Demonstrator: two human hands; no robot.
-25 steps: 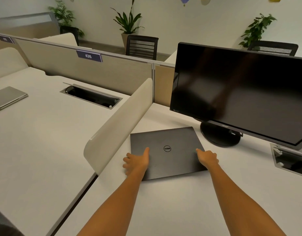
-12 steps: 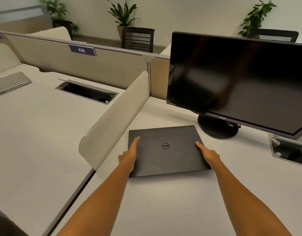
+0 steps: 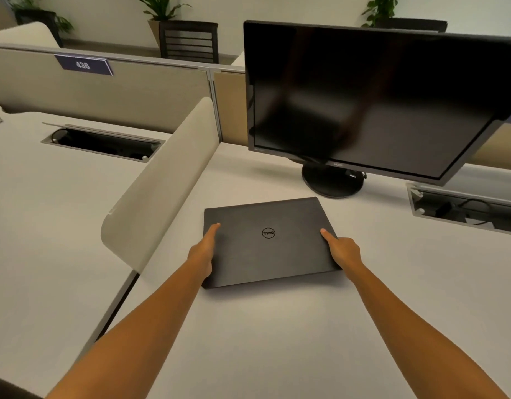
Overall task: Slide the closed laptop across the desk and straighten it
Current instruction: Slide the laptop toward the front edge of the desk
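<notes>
A closed black laptop [image 3: 266,254] with a round logo on its lid lies flat on the pale desk [image 3: 277,341], just in front of the monitor stand. My left hand [image 3: 205,251] grips its left edge, thumb lying on the lid. My right hand [image 3: 342,250] holds the right edge near the front corner, thumb also on the lid. The laptop's front edge runs nearly square to me, only slightly turned.
A large dark monitor [image 3: 378,96] on a round black stand [image 3: 332,180] stands right behind the laptop. A curved beige divider [image 3: 162,180] walls off the left side. A cable cutout [image 3: 464,208] is at the right, another [image 3: 101,141] on the neighbouring desk.
Both hands have stayed on the laptop's side edges while it turned from skewed to nearly square. It now sits a little nearer to me and further from the divider.
</notes>
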